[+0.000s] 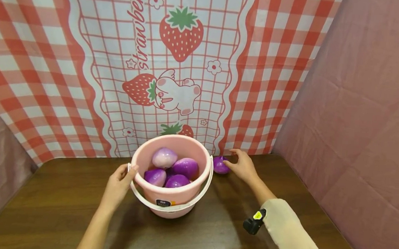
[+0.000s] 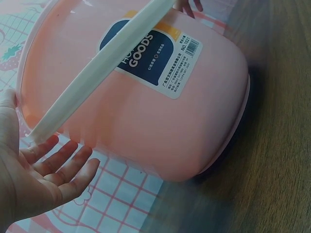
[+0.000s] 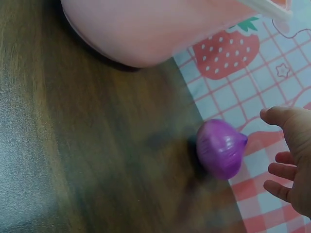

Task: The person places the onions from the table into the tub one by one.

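Note:
A pink bucket with a white handle stands on the table, holding several purple onions. My left hand grips the bucket's left rim, thumb over the edge and fingers along the outside by the handle's end. The left wrist view shows those fingers under the rim against the outer wall. To the right of the bucket, one purple onion lies on the table close to the back cloth. Beside it is my right hand, thumb and fingers spread apart; the right wrist view shows a gap between thumb and onion.
The brown wooden table reaches back to a hanging red-checked cloth printed with strawberries. Pink cloth covers the right side. The handle hangs down across the bucket's front, over a printed label.

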{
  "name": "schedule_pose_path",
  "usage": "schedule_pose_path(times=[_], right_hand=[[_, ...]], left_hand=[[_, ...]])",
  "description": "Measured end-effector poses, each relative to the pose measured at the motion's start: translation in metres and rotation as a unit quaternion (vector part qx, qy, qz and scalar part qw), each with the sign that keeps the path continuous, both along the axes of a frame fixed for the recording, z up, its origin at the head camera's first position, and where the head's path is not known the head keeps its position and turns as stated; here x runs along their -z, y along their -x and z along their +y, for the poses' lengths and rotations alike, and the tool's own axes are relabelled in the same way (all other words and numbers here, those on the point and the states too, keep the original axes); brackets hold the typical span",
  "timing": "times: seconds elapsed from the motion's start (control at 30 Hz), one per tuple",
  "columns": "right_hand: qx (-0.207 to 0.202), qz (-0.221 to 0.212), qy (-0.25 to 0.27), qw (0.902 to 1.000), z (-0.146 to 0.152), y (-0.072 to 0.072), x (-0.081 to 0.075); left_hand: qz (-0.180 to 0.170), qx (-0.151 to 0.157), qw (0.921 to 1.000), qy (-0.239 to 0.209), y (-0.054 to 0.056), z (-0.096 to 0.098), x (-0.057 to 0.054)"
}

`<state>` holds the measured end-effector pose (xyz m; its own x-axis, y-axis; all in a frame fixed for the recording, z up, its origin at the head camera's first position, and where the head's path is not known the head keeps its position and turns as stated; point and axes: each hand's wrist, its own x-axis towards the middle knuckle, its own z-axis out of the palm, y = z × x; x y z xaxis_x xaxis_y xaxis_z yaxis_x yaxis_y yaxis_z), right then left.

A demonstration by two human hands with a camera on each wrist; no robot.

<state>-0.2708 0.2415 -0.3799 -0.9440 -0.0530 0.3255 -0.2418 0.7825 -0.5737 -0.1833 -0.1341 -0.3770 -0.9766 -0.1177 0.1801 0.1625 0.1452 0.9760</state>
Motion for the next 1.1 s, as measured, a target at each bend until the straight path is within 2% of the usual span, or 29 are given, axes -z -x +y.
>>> schedule_pose_path(times=[0.37,1.1], right_hand=[[0.022,-0.045,0.005,0.9987,0.001,0.003,0.02],[0.041,-0.054,0.016,0.9976,-0.012,0.009,0.044]], left_hand=[[0.004,-0.001,1.0,0.004,0.001,-0.001,0.001],[0.007,-0.003,0.9999,0.012,0.0,-0.001,0.001]])
